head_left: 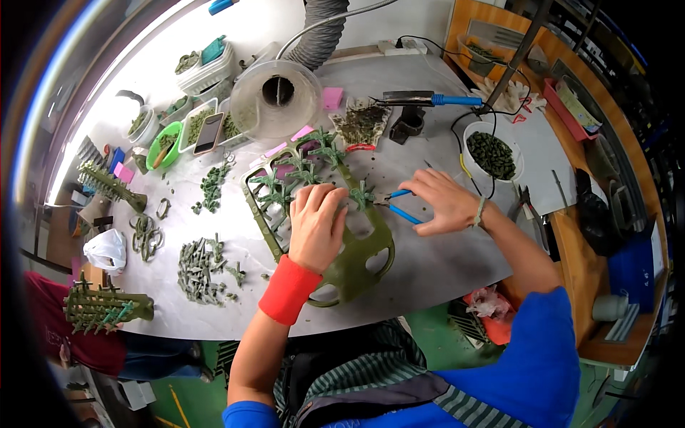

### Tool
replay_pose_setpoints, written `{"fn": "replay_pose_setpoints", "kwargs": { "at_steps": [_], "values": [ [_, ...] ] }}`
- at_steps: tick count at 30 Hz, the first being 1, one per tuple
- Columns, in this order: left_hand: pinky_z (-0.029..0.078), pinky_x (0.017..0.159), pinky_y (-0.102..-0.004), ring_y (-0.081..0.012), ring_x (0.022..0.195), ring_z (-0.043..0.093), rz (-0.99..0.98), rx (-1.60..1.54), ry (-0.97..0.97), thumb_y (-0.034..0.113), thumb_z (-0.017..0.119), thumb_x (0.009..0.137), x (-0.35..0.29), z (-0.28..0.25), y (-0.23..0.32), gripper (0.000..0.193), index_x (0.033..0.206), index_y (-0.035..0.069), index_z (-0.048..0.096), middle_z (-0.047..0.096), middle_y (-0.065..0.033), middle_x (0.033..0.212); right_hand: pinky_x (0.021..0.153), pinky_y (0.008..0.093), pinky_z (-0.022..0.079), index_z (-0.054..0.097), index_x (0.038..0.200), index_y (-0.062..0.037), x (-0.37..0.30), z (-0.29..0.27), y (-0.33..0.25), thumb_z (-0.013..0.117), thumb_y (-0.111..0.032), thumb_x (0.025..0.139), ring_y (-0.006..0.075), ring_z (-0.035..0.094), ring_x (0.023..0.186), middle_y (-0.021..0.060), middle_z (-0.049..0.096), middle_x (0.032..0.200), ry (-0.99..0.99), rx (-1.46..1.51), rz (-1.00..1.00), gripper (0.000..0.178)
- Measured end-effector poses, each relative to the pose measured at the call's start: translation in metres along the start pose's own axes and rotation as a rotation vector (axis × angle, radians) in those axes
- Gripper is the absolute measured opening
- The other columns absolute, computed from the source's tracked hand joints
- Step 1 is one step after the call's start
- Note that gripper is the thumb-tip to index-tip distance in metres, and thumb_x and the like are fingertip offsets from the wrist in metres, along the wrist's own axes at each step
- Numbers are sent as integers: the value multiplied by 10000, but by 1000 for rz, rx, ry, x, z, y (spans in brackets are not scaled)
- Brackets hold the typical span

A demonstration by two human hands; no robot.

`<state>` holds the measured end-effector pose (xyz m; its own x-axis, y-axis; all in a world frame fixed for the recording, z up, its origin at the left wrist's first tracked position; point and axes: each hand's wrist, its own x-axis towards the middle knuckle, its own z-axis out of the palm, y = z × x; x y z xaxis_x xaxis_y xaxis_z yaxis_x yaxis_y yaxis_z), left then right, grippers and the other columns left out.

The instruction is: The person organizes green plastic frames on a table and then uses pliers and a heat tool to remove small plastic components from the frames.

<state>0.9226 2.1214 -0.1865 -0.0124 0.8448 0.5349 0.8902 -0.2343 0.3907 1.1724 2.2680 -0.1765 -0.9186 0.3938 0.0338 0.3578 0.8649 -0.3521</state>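
Note:
A large olive-green openwork frame point(353, 267) stands on the table in front of me, with several grey-green branched pieces point(330, 151) along its far and left parts. My left hand point(316, 217), a red band at its wrist, is closed over the frame's middle. Its fingertips point away and down, so what they grip is hidden. From the right, my right hand point(442, 202) holds small blue-handled pliers point(405, 214), thumb and fingers on the spread handles. The plier jaws point left at a branched piece point(362, 194) beside my left hand.
Loose grey-green pieces point(202, 271) lie left of the frame. A clear round hood point(250, 107) on a grey duct stands behind it. A soldering-iron-like tool point(428, 98) trails a cable near a white bucket point(491, 153) of green pellets. Another person point(78, 335) stands at far left.

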Motion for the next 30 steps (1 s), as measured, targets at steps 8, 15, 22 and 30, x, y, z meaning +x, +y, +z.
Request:
{"fn": "replay_pose_setpoints", "kwargs": {
  "at_steps": [8,15,22,30],
  "values": [
    [368,954,-413,-287,1112,512,53,99,-73,45,673,772,14,10,-5,330,1093,111,630,607,-41,1116,905,390,438,486,1354,27,20,-1,19,720,-414,665,327,482,1034,169,491,1091,-120,-53,-160,851],
    [358,961,-415,-267,1102,524,91,121,-76,40,682,750,20,12,-7,331,1067,129,644,628,-21,1067,924,413,455,410,1398,84,8,10,-10,712,-535,710,377,526,1041,228,504,1108,-215,97,72,974],
    [352,968,-418,-266,1100,530,90,84,-65,23,677,744,20,13,-11,333,1058,130,650,631,-25,1054,878,441,492,447,1336,94,11,2,-52,694,-613,722,433,580,1056,287,517,1146,-265,81,278,968],
    [359,951,-425,-252,1071,535,155,80,-19,43,662,760,19,18,-18,284,1032,127,651,623,-21,1008,814,456,497,517,1161,81,19,18,-52,714,-489,707,413,620,939,260,607,966,-195,110,308,755]
  ]
}}
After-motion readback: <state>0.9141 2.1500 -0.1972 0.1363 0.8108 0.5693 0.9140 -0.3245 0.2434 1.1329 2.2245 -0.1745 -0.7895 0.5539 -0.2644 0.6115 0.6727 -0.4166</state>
